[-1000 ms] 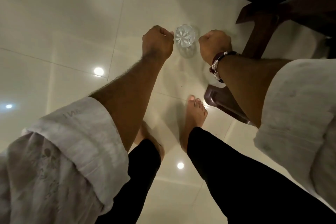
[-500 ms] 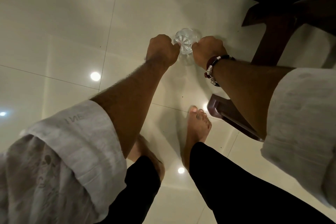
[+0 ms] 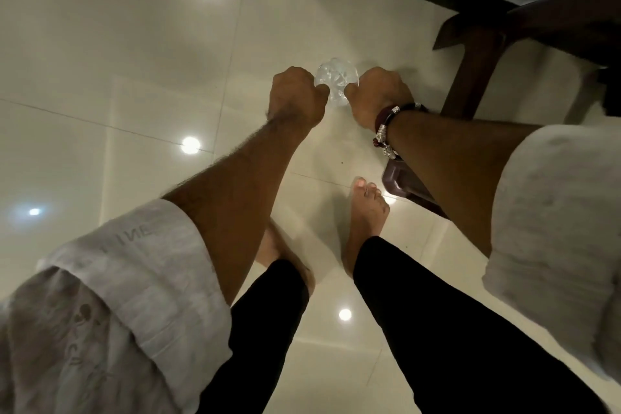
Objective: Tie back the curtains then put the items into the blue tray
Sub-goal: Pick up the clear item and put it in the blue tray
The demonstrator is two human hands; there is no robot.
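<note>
Glass (image 3: 337, 83), a clear faceted piece that may be a tumbler or small bowl, sits between the person's two hands above the pale tiled floor (image 3: 151, 54), straight ahead of the bare feet. Whether it rests on the tiles or is already lifted cannot be told. The left hand (image 3: 297, 98) is curled, its thumb tip pressed to the glass's left side; the right hand (image 3: 376, 96), with a beaded bracelet (image 3: 386, 129) at the wrist, is curled too, thumb tip on the right side. The other fingers are folded under and hidden, so how far they wrap the glass cannot be told. Taking it from both sides likely steadies a smooth, breakable thing for the carry. A dark wooden chair (image 3: 477, 74) stands just to the right. Neither curtains nor blue tray are in view, so this seems to be the gathering of an item for the tray
</note>
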